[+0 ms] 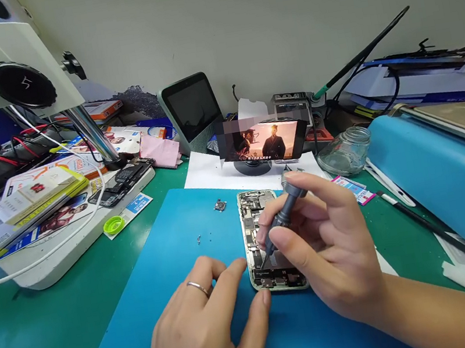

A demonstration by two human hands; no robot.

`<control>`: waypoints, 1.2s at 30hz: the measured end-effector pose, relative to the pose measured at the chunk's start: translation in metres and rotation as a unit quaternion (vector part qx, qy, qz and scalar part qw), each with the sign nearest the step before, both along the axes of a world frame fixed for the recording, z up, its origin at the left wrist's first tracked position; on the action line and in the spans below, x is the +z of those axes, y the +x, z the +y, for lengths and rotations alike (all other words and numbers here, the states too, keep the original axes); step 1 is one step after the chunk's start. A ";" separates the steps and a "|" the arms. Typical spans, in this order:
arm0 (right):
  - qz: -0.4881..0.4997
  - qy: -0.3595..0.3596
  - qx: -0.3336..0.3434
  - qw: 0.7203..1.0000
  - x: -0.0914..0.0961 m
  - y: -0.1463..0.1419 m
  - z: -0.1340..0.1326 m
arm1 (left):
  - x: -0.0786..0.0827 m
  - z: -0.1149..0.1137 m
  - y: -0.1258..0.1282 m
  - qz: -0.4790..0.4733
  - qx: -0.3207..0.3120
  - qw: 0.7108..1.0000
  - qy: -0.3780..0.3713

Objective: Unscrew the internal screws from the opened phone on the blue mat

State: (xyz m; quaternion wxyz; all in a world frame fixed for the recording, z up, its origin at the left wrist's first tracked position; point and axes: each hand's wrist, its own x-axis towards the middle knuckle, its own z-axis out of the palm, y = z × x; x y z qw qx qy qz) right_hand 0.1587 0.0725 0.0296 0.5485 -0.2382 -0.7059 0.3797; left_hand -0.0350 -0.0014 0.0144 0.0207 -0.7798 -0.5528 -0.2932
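An opened smartphone with a pale green frame lies on the blue mat, its boards and parts exposed. My right hand is closed around a grey precision screwdriver, tilted with its tip down at the lower left part of the phone's inside. Part of the phone's right side is hidden behind that hand. At the phone's lower left corner, the index finger and thumb of my left hand hold its edge. A small metal-and-black component and several tiny screws lie on the mat to the left.
Beneath everything is a blue mat on a green table. A microscope stand with boxes and phone parts occupies the left. Behind the phone, another phone plays a video. A glass jar and blue machine stand right.
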 end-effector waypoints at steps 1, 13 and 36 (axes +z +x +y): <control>0.011 -0.017 0.001 1.000 0.001 -0.001 0.000 | 0.000 0.000 0.001 0.002 0.006 1.000 0.004; 0.042 -0.083 0.011 0.996 0.003 -0.002 0.001 | 0.004 -0.005 0.017 -0.012 0.025 0.999 -0.018; 0.048 -0.118 0.023 0.992 0.005 -0.004 0.000 | -0.001 -0.007 0.027 -0.088 0.015 0.995 -0.038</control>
